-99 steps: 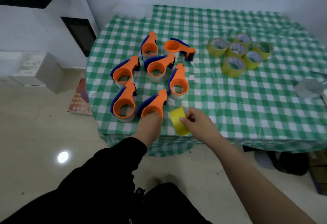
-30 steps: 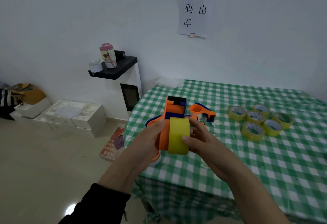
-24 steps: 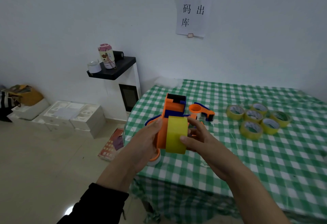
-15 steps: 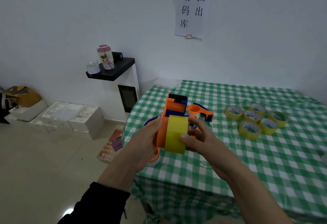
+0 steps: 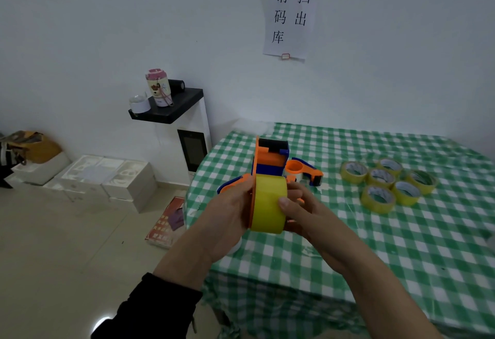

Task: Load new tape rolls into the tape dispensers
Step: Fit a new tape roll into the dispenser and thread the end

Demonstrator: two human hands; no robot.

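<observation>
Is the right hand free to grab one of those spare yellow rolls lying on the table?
Probably not right away: the right hand is holding the yellow roll against the dispenser. Nothing lies between it and the spare rolls, though.

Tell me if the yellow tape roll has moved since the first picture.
Yes: up off the near edge of the tablecloth; the yellow tape roll now sits against the lifted dispenser.

The dispenser (image 5: 270, 160) is smooth orange and blue plastic, and the tape roll (image 5: 268, 203) on it shows a matt yellow band. The checked tablecloth (image 5: 375, 245) looks like thin, creased sheet with a faint sheen; the spare rolls (image 5: 377, 205) are glossy, the floor (image 5: 67, 258) polished.
</observation>
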